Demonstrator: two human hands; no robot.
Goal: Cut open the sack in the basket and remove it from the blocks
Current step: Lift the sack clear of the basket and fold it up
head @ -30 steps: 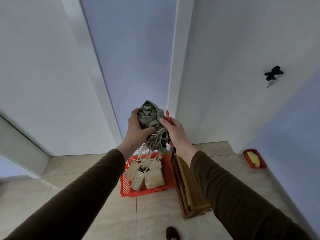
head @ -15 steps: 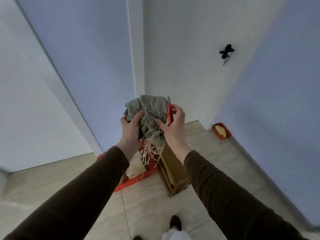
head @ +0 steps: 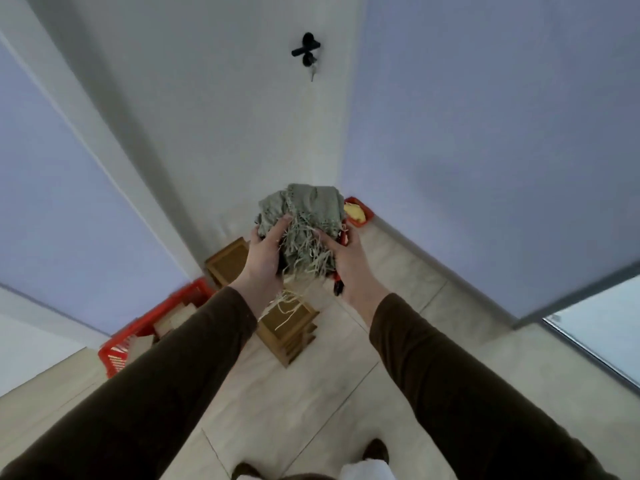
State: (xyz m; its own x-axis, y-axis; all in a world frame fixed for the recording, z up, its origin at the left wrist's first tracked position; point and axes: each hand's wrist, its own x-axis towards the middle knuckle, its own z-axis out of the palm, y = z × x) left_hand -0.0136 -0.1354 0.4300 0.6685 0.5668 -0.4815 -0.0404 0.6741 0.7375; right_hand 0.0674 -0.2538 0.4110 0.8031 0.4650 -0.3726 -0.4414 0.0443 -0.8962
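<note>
at chest height, near the centre of the view, a crumpled grey-green woven sack [head: 304,216] with frayed pale strands hanging from it is bunched between both hands. the left hand [head: 265,258] clamps its 9 o'clock side, fingers curled into the cloth. the right hand [head: 348,261] presses its 3 o'clock side and also holds a red-handled cutting tool [head: 341,258], mostly hidden. at 7 o'clock on the tiled floor sits a red plastic slatted basket [head: 138,327] with pale wooden blocks [head: 173,318] in it, well apart from the sack. a brown wooden crate [head: 287,327] lies below the hands. a small red tray [head: 360,211] sits at 1 o'clock.
</note>
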